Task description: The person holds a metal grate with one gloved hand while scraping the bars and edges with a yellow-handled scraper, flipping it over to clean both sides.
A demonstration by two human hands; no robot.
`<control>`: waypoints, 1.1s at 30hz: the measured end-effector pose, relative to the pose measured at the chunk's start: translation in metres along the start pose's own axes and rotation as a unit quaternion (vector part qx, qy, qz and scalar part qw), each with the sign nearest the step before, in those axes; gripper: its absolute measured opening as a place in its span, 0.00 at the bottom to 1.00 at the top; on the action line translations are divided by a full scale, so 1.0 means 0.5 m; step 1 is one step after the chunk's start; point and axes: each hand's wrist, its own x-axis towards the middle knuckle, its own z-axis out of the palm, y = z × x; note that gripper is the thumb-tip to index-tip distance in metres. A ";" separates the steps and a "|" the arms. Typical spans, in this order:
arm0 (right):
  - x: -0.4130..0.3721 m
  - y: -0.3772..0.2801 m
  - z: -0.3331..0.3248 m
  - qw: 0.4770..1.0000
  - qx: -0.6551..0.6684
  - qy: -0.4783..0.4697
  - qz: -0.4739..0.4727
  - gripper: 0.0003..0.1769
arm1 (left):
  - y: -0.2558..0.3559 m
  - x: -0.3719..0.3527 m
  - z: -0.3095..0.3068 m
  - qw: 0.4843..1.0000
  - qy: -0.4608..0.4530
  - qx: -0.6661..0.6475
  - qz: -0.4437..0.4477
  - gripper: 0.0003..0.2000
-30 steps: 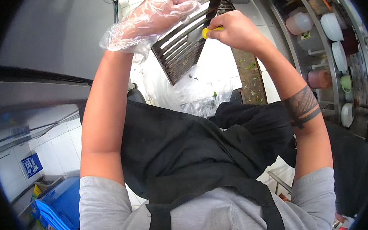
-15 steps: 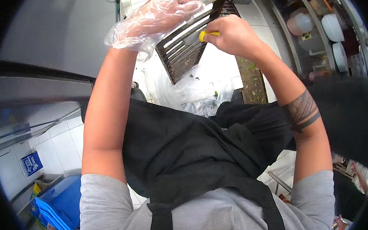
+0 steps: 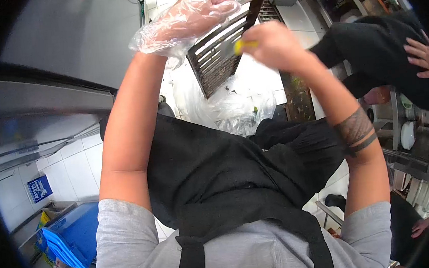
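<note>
My left hand (image 3: 192,17), inside a loose clear plastic glove, is closed on the upper end of a dirty slatted drain grate (image 3: 216,77). The grate stands tilted above the white floor. My bare right hand (image 3: 275,44) is wrapped round the yellow handle of a scraper (image 3: 228,49), slightly smeared by motion. Its flat grey blade overlaps the slats in this view. Below the grate, a crumpled clear plastic bag (image 3: 240,117) with dark bits lies on the floor.
An uncovered floor drain channel (image 3: 299,99) holds dirt and leaves. At right, a person in black (image 3: 376,45) stands before the shelves (image 3: 419,153); another person's hand (image 3: 419,227) shows lower right. A grey cabinet (image 3: 66,40) is at left, blue containers (image 3: 76,236) lower left.
A person in black has come into view on the right, covering part of the shelves. My right hand and the scraper have shifted slightly; my left hand still grips the grate.
</note>
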 end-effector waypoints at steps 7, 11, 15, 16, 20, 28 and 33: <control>0.011 -0.022 -0.008 1.000 -0.017 0.002 0.017 0.14 | -0.029 0.021 0.008 0.993 -0.031 -0.039 0.108 0.10; 0.008 -0.021 -0.031 0.999 -0.033 0.010 -0.001 0.14 | -0.005 0.022 0.003 0.997 -0.035 -0.046 -0.044 0.12; 0.000 -0.043 0.009 0.998 -0.049 0.024 -0.026 0.14 | 0.031 0.004 0.006 0.994 -0.005 0.106 -0.020 0.13; 0.000 -0.057 0.014 0.997 -0.041 0.036 -0.055 0.14 | 0.050 0.004 0.005 0.987 0.003 0.163 -0.007 0.13; 0.010 -0.027 -0.011 0.997 -0.056 0.023 -0.051 0.13 | 0.031 0.001 -0.004 0.968 0.008 0.233 0.088 0.15; 0.014 -0.016 -0.022 0.995 -0.094 0.008 -0.031 0.14 | 0.042 -0.003 -0.013 0.938 -0.013 0.325 0.120 0.18; 0.007 -0.085 0.022 0.998 0.014 -0.010 -0.068 0.13 | 0.096 -0.001 0.001 0.977 0.027 0.170 -0.126 0.18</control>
